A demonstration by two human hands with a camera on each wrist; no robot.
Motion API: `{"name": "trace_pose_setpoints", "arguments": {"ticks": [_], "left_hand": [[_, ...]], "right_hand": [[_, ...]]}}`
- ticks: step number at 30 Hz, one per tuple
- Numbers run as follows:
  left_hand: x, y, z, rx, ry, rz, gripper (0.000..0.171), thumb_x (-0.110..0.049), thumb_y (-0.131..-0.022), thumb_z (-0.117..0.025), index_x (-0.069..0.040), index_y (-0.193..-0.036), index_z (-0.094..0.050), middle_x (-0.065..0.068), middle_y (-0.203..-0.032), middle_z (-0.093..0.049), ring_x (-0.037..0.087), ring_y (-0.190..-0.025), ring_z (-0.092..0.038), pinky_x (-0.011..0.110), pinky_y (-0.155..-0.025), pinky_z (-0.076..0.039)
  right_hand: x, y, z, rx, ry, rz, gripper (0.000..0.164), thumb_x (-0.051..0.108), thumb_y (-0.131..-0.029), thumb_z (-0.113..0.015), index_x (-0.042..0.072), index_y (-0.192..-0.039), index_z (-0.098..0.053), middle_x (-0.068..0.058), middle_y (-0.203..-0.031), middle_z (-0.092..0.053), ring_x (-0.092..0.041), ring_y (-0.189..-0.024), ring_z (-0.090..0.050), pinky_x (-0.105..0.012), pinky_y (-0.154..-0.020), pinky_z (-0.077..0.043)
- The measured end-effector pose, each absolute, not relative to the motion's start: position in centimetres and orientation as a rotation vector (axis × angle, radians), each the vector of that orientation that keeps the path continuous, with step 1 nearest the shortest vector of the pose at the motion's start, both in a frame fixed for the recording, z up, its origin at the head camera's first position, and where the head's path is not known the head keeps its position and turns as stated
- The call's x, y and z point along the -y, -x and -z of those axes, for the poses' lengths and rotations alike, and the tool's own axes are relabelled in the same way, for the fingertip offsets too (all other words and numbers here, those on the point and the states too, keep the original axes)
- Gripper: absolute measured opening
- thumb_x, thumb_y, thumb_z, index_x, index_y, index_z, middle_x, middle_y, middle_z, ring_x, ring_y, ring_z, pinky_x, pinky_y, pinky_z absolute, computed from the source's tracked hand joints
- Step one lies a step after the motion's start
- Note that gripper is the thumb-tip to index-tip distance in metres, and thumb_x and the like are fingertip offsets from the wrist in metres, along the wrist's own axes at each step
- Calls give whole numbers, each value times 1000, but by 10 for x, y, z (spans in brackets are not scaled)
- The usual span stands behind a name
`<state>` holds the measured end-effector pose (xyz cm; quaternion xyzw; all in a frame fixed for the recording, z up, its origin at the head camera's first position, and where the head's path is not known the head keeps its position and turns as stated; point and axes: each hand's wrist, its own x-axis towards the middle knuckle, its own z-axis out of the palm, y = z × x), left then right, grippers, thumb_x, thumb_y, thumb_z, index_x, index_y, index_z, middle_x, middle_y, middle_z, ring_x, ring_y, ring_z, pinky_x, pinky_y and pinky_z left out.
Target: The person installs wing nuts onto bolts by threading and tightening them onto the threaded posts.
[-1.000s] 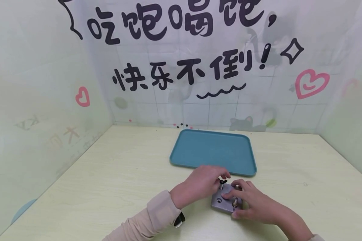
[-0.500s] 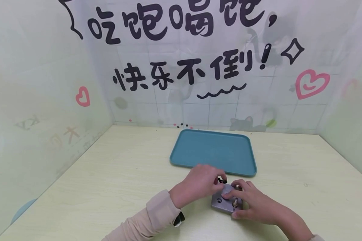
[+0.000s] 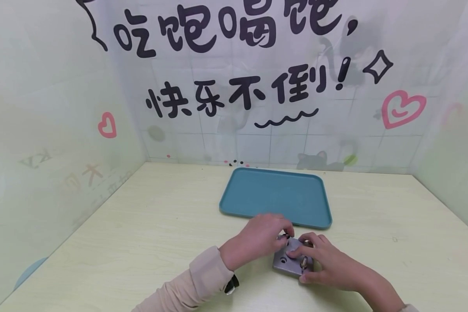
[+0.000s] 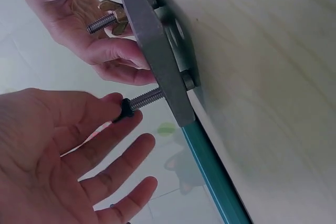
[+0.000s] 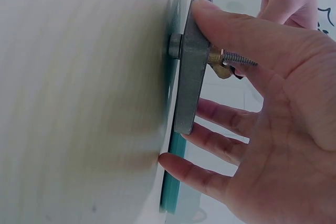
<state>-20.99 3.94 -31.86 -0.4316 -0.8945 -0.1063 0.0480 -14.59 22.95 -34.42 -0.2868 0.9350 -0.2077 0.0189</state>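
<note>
A grey metal plate [image 3: 290, 268] stands slightly above the table on the bolt heads under it, as the wrist views show. My left hand [image 3: 257, 236] pinches a black wing nut [image 4: 125, 110] between thumb and index finger, near the free end of a threaded bolt [image 4: 147, 99]. Its other fingers are spread. With thumb and fingers at the plate's edges, my right hand [image 3: 331, 262] grips and steadies it. Under that hand, a brass wing nut [image 4: 121, 18] sits on a second bolt, close against the plate. An unfilled hole shows near the plate's front left corner.
Just behind the plate lies a blue-green tray [image 3: 274, 195] on the pale wooden table [image 3: 160, 225]. Printed cloth walls [image 3: 226, 143] enclose the table at the back and both sides. A blue rounded shape [image 3: 29, 274] shows at the left edge.
My left thumb and fingers have shifted around the black wing nut, and its wings stand at a different angle. The right hand and the plate have stayed in place.
</note>
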Motion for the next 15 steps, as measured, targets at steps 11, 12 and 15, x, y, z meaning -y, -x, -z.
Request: {"name": "trace_pose_setpoints", "arguments": {"ticks": [11,12,15], "left_hand": [[-39,209,317,2710,1347,402,17,-3,-81,-56,-19,-83,-62,-9,-86,-60,4,-72,-49,14,-60,-38],[-38,209,316,2702,1340,390,13,-7,-82,-58,-19,-85,-61,-8,-88,-59,5,-73,-48,15,-61,-38],[-37,208,316,2680,1308,362,9,-18,-83,-61,-20,-92,-60,-6,-91,-54,6,-76,-46,15,-61,-37]], "right_hand": [[-230,146,344,-2905,895,652,42,48,-76,-64,32,-114,-59,-7,-120,-44,-26,-105,-39,-36,-78,-42],[-230,146,345,-2907,894,652,41,48,-76,-64,32,-114,-59,-6,-120,-44,-25,-105,-39,-36,-78,-42],[-231,145,345,-2914,889,655,40,47,-76,-65,32,-113,-59,-5,-120,-44,-24,-106,-38,-36,-78,-43]]}}
